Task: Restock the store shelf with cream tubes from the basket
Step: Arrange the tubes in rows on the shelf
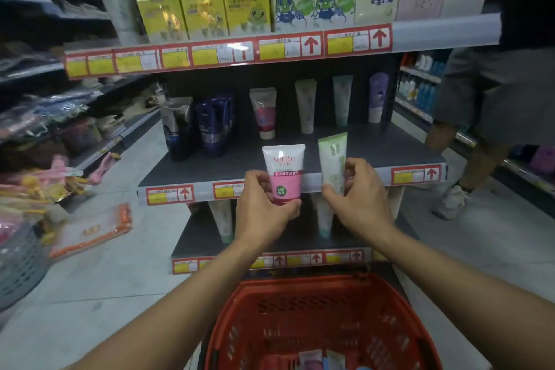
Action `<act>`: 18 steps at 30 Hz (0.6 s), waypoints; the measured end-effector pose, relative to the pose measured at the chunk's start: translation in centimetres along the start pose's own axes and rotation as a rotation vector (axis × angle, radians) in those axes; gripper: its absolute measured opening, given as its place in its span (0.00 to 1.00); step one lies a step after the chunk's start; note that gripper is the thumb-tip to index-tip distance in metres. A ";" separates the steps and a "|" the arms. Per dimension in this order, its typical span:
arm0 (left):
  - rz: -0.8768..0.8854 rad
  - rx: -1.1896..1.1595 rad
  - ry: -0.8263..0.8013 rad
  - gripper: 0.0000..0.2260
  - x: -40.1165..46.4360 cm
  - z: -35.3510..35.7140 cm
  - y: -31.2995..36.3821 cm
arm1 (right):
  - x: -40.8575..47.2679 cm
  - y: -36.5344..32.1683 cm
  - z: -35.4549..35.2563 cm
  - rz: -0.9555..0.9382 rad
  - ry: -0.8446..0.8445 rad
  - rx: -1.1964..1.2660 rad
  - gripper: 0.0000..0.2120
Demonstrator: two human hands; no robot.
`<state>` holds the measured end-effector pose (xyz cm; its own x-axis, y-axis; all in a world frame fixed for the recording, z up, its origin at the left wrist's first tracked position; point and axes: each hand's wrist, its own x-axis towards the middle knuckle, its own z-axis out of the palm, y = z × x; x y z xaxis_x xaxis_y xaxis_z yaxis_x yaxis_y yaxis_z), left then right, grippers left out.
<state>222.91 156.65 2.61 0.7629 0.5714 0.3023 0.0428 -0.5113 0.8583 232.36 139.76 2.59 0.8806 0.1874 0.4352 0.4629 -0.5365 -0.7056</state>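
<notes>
Head view, step in hand: two cream tubes are raised to the front edge of the middle shelf (210, 171), cap ends down, not yet set on it; I judge this the placing step.
Head view, next move: each tube probably has to go forward over the price-label strip and be stood on its cap on the bare dark board, in line with the row at the back, pink beside the red-and-white tube (264, 112), green before the pale tubes (306, 105).
Head view, left hand (264, 204): fingers curled round the lower half of the pink Softto tube (283, 171), thumb on its left edge, cap hidden in the palm; a firm hold.
Head view, right hand (360, 189): thumb and fingertips pinch the pale green tube (332, 159) near its lower half; the tube leans slightly left.
Head view, basket: the red basket (300, 309) sits on the floor below the arms, with a few more tubes (318, 359) visible at its bottom.
Head view, risk: a tall tube on a small cap may tip once released.
Head view, surroundings: a bystander's legs (468, 129) stand at the right of the shelf unit.
</notes>
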 end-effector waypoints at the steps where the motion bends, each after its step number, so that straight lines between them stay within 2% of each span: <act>1: 0.015 -0.004 0.010 0.30 0.8 -0.1 0.4 | 0.8 -0.4 -0.1 -0.016 0.012 0.007 0.26; 7: 0.088 -0.017 0.078 0.31 6.0 -0.5 1.9 | 5.7 -2.0 0.2 -0.051 0.063 0.053 0.27; 18: 0.061 0.030 0.111 0.31 12.1 0.5 0.3 | 10.0 -1.7 3.4 -0.031 0.065 0.041 0.25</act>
<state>232.50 163.09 6.36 0.6889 0.6054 0.3986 0.0193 -0.5650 0.8248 240.70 145.30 6.23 0.8578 0.1491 0.4918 0.4950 -0.4969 -0.7128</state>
